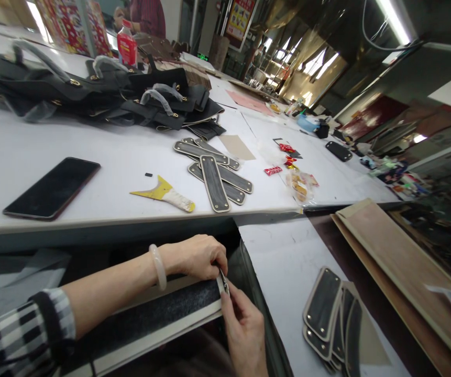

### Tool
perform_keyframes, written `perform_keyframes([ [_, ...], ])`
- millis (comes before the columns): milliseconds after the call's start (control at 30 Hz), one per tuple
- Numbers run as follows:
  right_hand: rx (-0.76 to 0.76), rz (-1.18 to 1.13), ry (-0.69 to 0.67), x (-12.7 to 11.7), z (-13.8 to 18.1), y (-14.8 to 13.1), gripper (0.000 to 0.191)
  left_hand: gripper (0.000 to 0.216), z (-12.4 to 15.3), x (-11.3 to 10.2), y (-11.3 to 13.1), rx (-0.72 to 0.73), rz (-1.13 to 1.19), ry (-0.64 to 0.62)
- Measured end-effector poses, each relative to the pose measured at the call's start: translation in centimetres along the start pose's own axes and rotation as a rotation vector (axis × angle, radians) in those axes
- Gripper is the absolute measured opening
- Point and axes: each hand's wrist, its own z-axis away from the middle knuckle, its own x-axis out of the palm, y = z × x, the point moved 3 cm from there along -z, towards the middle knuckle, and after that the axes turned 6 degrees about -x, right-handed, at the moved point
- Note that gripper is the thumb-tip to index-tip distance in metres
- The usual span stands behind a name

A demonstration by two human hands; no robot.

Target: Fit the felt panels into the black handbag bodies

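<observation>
My left hand [197, 256], with a pale bangle on its wrist, is closed in a pinch on the near end of a long dark felt-faced strip [162, 314] with a light border. My right hand [244, 330] comes up from below and pinches the same end, with a small metal piece [224, 283] between the fingers of both hands. The strip lies below the edge of the white table [91, 152]. A pile of dark oblong pieces with metal edging [215, 175] rests on that table. Another stack of such pieces [331, 314] sits on the lower white surface to my right.
On the table lie a black phone [52, 188], a yellow scraper [166, 193], black bags with wrapped handles [103, 94], sweets in wrappers [288, 167] and a red bottle [127, 44]. Wooden boards [398, 267] lean at the right. Another person's hands show at the far end.
</observation>
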Motion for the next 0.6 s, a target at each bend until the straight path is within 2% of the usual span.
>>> perform_keyframes([
  [133,-0.053,0.025,0.036,-0.2,0.0,-0.2,0.037,0.035,0.4,0.0,0.3,0.026,0.010,0.033],
  [200,-0.001,-0.052,0.066,-0.3,-0.3,-0.1,0.038,0.034,0.5,0.1,0.3,0.035,0.015,0.030],
  [300,0.221,-0.409,0.088,-0.1,-1.1,0.3,0.044,0.034,0.4,0.2,0.4,0.025,0.024,0.006],
  [400,0.400,-0.794,0.065,0.7,-1.9,0.0,0.034,0.028,-0.1,-0.1,0.3,-0.030,0.046,-0.035],
  [467,0.439,-0.898,0.038,1.0,-2.3,-0.3,0.029,0.023,-0.5,-0.3,0.2,-0.091,0.057,-0.063],
  [600,0.436,-0.928,-0.059,1.2,-2.4,-0.8,0.032,0.019,-1.3,-0.6,-0.1,-0.203,0.052,-0.099],
])
